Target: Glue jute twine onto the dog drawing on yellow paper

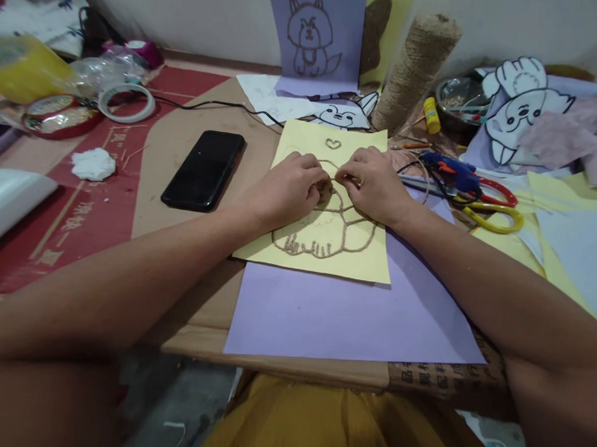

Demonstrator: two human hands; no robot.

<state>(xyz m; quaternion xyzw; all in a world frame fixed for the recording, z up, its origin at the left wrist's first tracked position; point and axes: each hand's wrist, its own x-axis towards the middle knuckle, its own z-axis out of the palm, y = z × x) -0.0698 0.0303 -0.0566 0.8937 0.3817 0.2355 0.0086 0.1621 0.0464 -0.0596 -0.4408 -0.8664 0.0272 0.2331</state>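
A yellow sheet of paper (pixel 257 248) lies on a larger purple sheet (pixel 353 326). Brown twine (pixel 345 232) outlines an animal figure on the yellow paper, with a small twine heart (pixel 333 144) above it. Over the upper part of the figure, my left hand (pixel 295 190) rests with its fingers pinched together. My right hand (pixel 373 187) is also closed in a pinch, just right of the left one, its fingertips on the twine outline. Whatever lies between the fingertips of either hand is too small or too hidden to make out.
Left of the paper lies a black phone (pixel 204 172), with a tape roll (pixel 127 103) beyond it. A twine spool (pixel 416 73) stands behind on the right, near a glue stick (pixel 431 116). Scissors (pixel 499 217) lie right of my hand. A purple sheet with a twine fox (pixel 311 41) leans at the wall.
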